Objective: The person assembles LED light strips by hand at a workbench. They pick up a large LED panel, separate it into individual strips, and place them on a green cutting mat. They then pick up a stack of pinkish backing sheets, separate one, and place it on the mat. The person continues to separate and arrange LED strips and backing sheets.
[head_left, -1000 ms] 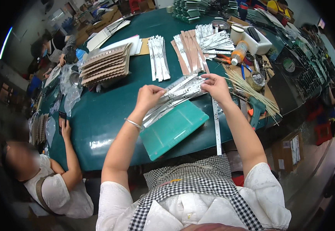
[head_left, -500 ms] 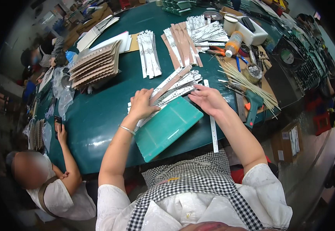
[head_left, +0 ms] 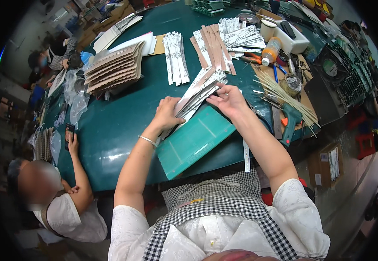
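Observation:
Between my hands is a loose bundle of white strips (head_left: 198,93) with small dark patterns, a brown strip among them. My left hand (head_left: 167,114) is closed around its lower left end, thumb on the near side. At the upper right end, my right hand (head_left: 229,102) has its fingers bent against the strips' edge, palm partly turned up. Just in front of the bundle lies a green rectangular plastic board (head_left: 196,141), tilted near the table edge. A single white strip (head_left: 246,154) sticks out past the edge by my right forearm.
Farther back on the green table (head_left: 110,150) are stacks of strips (head_left: 176,58) and corrugated brown sheets (head_left: 115,71). To the right lie thin sticks (head_left: 284,93), a glue gun (head_left: 291,124) and an orange-labelled bottle (head_left: 271,51). A seated person (head_left: 73,209) holds a phone at left.
The bundle has been drawn together and tilted up more steeply. My right fingers have bent in against its edge. The whole view has shifted slightly.

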Motion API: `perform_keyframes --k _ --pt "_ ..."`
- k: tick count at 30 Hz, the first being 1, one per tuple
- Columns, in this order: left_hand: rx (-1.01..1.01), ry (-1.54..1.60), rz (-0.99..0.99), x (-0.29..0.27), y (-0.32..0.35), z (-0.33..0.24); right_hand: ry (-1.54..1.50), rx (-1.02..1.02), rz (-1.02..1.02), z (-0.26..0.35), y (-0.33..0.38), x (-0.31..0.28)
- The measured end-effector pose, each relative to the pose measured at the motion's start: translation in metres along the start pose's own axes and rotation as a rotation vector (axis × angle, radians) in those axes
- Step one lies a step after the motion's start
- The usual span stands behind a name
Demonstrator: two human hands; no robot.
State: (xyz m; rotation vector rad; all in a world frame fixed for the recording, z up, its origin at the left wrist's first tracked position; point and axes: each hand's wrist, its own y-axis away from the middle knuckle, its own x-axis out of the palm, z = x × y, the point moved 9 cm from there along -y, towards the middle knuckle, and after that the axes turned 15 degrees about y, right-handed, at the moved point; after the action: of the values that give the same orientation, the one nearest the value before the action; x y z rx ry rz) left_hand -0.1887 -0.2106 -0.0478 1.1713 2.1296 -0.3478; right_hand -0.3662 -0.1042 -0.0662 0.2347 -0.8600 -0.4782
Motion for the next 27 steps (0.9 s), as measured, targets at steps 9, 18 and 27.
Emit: perform_keyframes --k 9,18,27 --pt "-0.073 -0.041 -0.069 0.004 -0.006 -0.002 -0.021 0.043 0.04 0.001 -0.002 0.0" --pt "0.031 0.123 -0.137 0.002 0.005 -0.012 0.089 0.066 0.207 -0.003 -0.006 0.015" --pt "0.055 0.365 -0.184 -0.016 0.019 -0.022 0.144 -0.065 0.404 0.018 0.004 0.059"
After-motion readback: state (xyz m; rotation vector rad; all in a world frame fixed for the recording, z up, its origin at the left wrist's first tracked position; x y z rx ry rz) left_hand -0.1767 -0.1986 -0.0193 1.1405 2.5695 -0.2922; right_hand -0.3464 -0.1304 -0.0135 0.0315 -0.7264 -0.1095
